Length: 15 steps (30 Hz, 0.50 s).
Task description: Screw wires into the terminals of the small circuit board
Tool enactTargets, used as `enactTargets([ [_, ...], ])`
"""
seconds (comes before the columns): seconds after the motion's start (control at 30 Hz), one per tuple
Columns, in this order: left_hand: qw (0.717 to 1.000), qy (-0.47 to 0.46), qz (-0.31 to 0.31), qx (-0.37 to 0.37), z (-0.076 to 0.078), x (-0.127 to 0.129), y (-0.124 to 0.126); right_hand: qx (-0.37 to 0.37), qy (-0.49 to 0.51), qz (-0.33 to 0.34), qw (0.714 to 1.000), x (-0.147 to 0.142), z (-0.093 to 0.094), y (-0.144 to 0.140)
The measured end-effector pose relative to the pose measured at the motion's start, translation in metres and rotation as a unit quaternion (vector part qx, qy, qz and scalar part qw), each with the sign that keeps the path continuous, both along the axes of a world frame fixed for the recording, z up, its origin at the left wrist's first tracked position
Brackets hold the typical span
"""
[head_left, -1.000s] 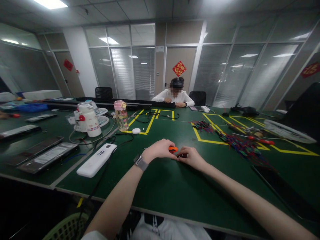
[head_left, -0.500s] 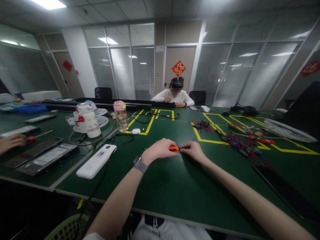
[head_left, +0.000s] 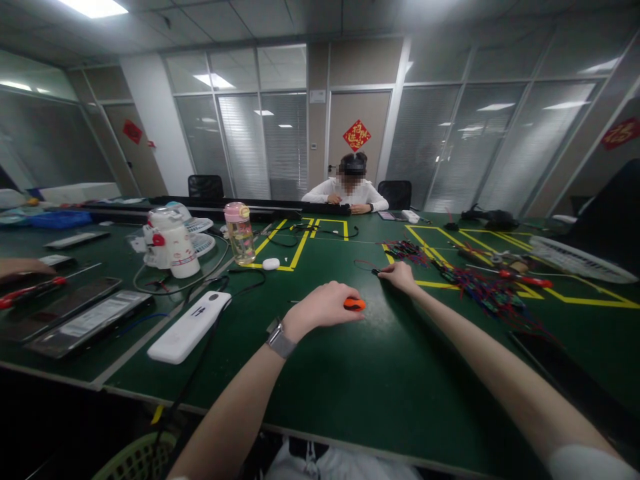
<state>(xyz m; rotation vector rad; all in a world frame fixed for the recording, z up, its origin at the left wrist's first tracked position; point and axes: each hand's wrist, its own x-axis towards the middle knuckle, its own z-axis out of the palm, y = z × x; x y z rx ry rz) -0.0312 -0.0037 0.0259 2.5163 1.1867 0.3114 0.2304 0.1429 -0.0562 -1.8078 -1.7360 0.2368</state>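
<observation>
My left hand (head_left: 327, 307), with a watch (head_left: 280, 339) on the wrist, is closed around a screwdriver. Its orange and black handle (head_left: 355, 305) shows past the fingers, and a thin shaft pokes out on the other side, low over the green table (head_left: 390, 380). Further right and forward, my right hand (head_left: 397, 277) pinches a small black part (head_left: 376, 272) at its fingertips. From that part a thin reddish wire (head_left: 364, 263) curves to the left. The fingers partly hide the part, so I cannot tell its exact kind.
Wired parts (head_left: 475, 287) lie heaped at right, with a red-handled tool (head_left: 525, 279) and a dark flat panel (head_left: 560, 373). Left are a white power bank (head_left: 190, 327), bottles (head_left: 240, 233) and an earbud case (head_left: 271, 264). A co-worker's hand (head_left: 23, 268) is far left; another person (head_left: 350, 190) sits opposite.
My right hand has moved away from the screwdriver handle, forward and right, carrying the small black part. My left hand stays nearly in place. The co-worker's hand at left has left the red-handled tool.
</observation>
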Motion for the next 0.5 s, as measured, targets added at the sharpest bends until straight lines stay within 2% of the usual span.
enactTargets([
  [0.13, 1.000, 0.010, -0.013, 0.017, 0.001, 0.005, -0.007, 0.005, -0.002, -0.035, 0.999, 0.006, 0.000, 0.023],
  [0.3, 0.994, 0.058, -0.022, 0.092, -0.005, 0.015, -0.019, 0.005, -0.001, -0.067, 0.998, 0.015, -0.004, 0.047],
  [0.5, 0.977, 0.094, -0.126, 0.145, -0.023, 0.034, -0.039, 0.000, 0.001, -0.098, 0.995, 0.025, -0.009, 0.065],
])
